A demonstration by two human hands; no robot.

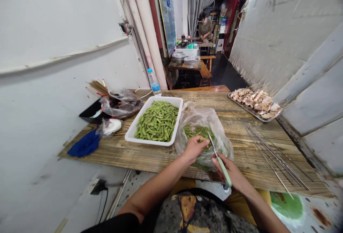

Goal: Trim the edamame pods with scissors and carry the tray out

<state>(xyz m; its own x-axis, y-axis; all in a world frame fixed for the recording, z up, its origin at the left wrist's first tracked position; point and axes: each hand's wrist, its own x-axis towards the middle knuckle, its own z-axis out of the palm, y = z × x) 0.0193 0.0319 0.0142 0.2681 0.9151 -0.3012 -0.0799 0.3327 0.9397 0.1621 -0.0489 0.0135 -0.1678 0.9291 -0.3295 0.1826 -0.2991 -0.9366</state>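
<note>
My right hand [227, 168] is closed on a pair of scissors [223, 170] with pale green handles, the blades pointing away from me. Close to the blade tips, my left hand [195, 149] is pinched shut; what lies between its fingertips is too small to make out. Both hands are over the near side of a clear plastic bag [223, 138], which lies open with green edamame pods [205, 131] inside. To its left stands a white tray [128, 135] heaped with edamame pods [157, 121].
Thin metal skewers [278, 156] lie at right, near a metal tray [264, 119] of skewered meat [257, 101]. A water bottle [154, 83], black container [91, 113] and blue cloth [85, 143] are at left on the wooden table [120, 160]. Another person [205, 28] works far back.
</note>
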